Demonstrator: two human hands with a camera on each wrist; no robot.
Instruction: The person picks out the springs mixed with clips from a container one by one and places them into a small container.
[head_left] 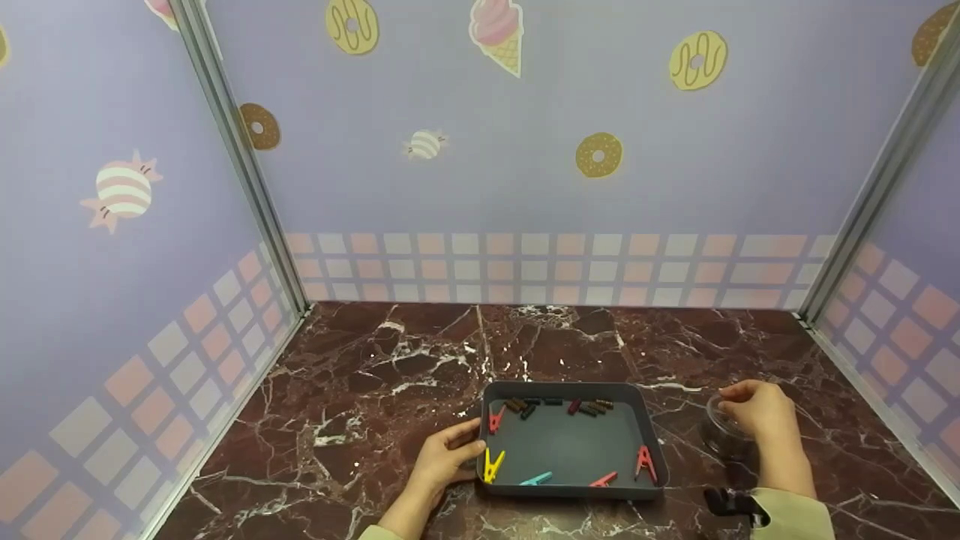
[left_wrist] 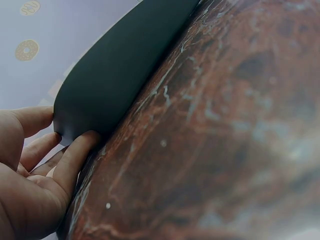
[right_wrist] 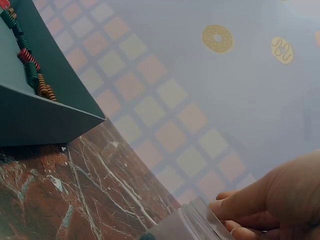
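Dark grey, the tray (head_left: 574,448) of springs (head_left: 574,406) and clips (head_left: 492,467) on the counter (head_left: 352,450) was presumably steadied at its left wall by the spread left hand (head_left: 444,456), while the clear jar (head_left: 724,444) to the right was touched at its rim by the right hand (head_left: 765,414), its grip unclear.

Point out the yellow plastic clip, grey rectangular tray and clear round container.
Yellow plastic clip (head_left: 491,472), head view: its middle.
Grey rectangular tray (head_left: 570,492), head view: near wall.
Clear round container (head_left: 723,441), head view: side wall.
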